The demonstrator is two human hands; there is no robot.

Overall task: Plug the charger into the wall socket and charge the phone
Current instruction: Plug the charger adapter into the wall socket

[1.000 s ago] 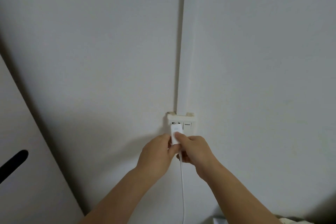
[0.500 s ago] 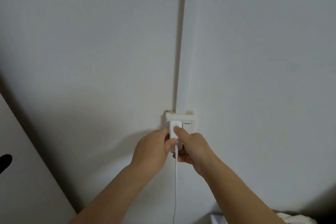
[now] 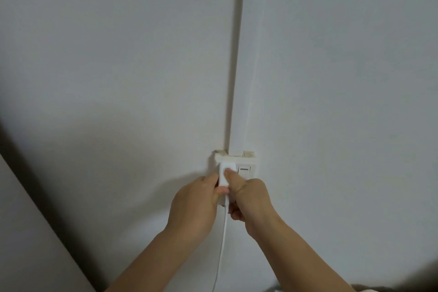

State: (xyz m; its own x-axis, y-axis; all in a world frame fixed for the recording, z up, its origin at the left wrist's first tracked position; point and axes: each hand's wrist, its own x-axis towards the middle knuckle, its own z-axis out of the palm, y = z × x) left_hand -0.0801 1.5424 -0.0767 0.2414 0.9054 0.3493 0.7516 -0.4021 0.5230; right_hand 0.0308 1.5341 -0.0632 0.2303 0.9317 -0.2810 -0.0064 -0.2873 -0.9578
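Note:
A white wall socket (image 3: pixel 246 164) sits low on the wall, with a rocker switch (image 3: pixel 244 169) on its right half. A white charger (image 3: pixel 224 174) is pressed flat against the socket's left half. My left hand (image 3: pixel 196 204) grips the charger from the left and below. My right hand (image 3: pixel 251 194) holds it from the right, thumb pressed on its face. The charger's white cable (image 3: pixel 222 239) hangs straight down between my forearms. The phone is not in view.
A white cable duct (image 3: pixel 246 59) runs up the wall from the socket. A pale cabinet side (image 3: pixel 28 239) stands at the lower left. Some cloth or an object edge (image 3: pixel 379 289) shows at the bottom right corner.
The charger has moved up onto the socket and now covers its left holes. Both hands followed it toward the wall. The view has shifted, so the cabinet's dark slot is out of frame.

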